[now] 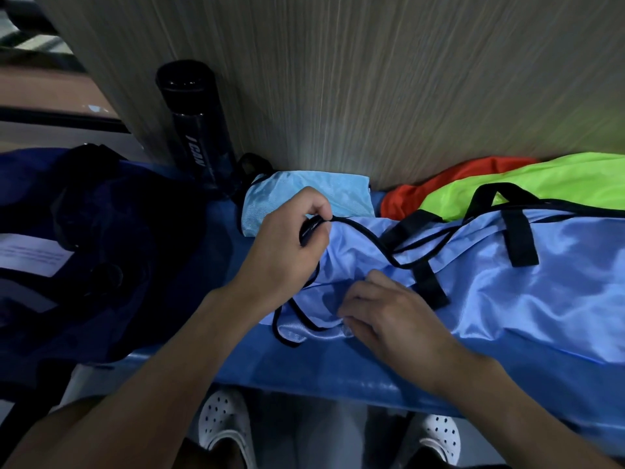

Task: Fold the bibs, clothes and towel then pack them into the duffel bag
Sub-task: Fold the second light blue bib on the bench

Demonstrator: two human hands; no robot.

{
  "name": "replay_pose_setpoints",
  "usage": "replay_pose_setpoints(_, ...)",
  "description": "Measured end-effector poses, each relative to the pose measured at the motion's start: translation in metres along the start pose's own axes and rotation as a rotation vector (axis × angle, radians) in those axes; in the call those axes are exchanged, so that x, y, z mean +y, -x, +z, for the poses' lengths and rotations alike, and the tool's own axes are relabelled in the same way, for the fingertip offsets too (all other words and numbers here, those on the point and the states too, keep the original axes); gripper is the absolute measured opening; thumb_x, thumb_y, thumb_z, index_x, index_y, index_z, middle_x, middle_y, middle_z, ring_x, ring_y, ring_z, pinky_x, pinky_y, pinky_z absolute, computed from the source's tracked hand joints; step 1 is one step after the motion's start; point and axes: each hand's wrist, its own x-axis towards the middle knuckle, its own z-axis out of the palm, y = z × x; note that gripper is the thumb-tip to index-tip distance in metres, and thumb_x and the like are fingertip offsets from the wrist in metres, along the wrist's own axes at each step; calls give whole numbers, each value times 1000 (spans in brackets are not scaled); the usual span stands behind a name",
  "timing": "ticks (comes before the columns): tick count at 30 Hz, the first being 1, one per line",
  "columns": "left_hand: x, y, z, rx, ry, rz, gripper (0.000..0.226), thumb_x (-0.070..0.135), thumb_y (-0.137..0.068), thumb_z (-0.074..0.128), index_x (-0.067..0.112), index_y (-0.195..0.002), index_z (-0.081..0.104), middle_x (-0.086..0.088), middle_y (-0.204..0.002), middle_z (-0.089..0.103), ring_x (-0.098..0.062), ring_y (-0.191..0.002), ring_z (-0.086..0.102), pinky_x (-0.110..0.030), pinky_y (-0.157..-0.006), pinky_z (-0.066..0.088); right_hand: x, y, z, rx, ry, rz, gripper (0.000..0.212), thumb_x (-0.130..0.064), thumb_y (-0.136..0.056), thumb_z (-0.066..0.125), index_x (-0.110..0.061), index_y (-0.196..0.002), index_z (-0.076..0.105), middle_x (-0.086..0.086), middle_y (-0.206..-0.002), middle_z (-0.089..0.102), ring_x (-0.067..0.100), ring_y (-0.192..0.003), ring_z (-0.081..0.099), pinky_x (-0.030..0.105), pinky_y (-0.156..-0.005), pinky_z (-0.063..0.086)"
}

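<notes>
A: Your left hand (287,245) is at the middle of the frame. Its thumb and forefinger are closed together on the black trim (310,230) at the upper left corner of the blue bib (507,286).

B: Your right hand (389,316) is lower, just right of centre, on the same bib near its lower left edge. Your fingers there are bent, with the tips dug into a bunched fold of the cloth.

A: The bib lies rumpled across the right half of the bench (338,374) and runs out of the frame at the right. Its black straps loop over the shiny cloth.

B: Above it, at the upper right against the wood panel (372,79), the green bib (558,184) overlaps the orange bib (439,187).

A: Just above your left hand is a pale cloth (297,191), lying flat. Your knuckles cover its lower edge.

B: The duffel (101,238) is at the left of the frame, dark navy and slumped, well apart from the blue bib. A white paper (30,253) shows on its left side. I cannot tell whether the duffel is open.

A: A black bottle (199,130) stands upright against the panel, between the duffel and the pale cloth.

B: Your white clogs (223,424) show at the bottom of the frame, below the bench edge.
</notes>
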Motion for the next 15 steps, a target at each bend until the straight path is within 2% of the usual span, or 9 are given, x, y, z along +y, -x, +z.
replay_pose_setpoints(2,1,0,-1,-24,1,-1,12,-6,-93,55,5,-90,56,20,-57,49,-3,-48,41,-9,-53,31,-3,0,-4,58,-73,40,20,-23,-94,47,-17,-85,63,-9,-81,58,16,-80,48,31,-69,46)
replay_pose_setpoints(4,0,0,-1,-50,1,7,20,-5,-93,56,13,-86,62,19,-61,54,-4,-54,47,-11,-57,34,-3,-1,-9,145,-145,94,16,-21,-95,49,-15,-92,63,-10,-82,54,14,-83,50,30,-73,45)
replay_pose_setpoints(7,0,1,-2,-109,6,28,33,-3,-91,55,25,-84,72,13,-80,67,-16,-67,60,-24,-60,44,-1,-6,-15,298,-194,132,16,-20,-94,51,-14,-106,62,-6,-90,55,16,-85,56,29,-74,47)
replay_pose_setpoints(9,2,4,-2,-168,38,15,25,4,-89,57,22,-90,75,10,-87,69,-21,-72,63,-35,-66,49,0,-9,-18,354,-226,180,14,-23,-94,50,-22,-107,56,-7,-95,53,13,-87,55,28,-76,46)
replay_pose_setpoints(11,5,5,-2,-223,48,0,15,22,-85,66,20,-96,76,8,-92,69,-22,-80,66,-42,-75,52,1,-10,-20,375,-269,251,9,-25,-94,51,-30,-101,52,-16,-96,48,9,-90,51,28,-80,44)
replay_pose_setpoints(12,5,6,-2,-242,35,-7,19,29,-82,71,21,-98,75,8,-94,69,-22,-83,67,-44,-78,51,1,-10,-21,380,-297,285,10,-26,-94,52,-34,-99,51,-18,-96,48,9,-92,51,29,-80,44)
replay_pose_setpoints(15,6,6,-2,-265,23,-9,20,28,-77,79,20,-94,76,7,-92,68,-20,-85,66,-43,-80,50,0,-11,-24,408,-441,366,10,-32,-94,51,-42,-99,50,-8,-98,56,17,-96,58,27,-79,48)
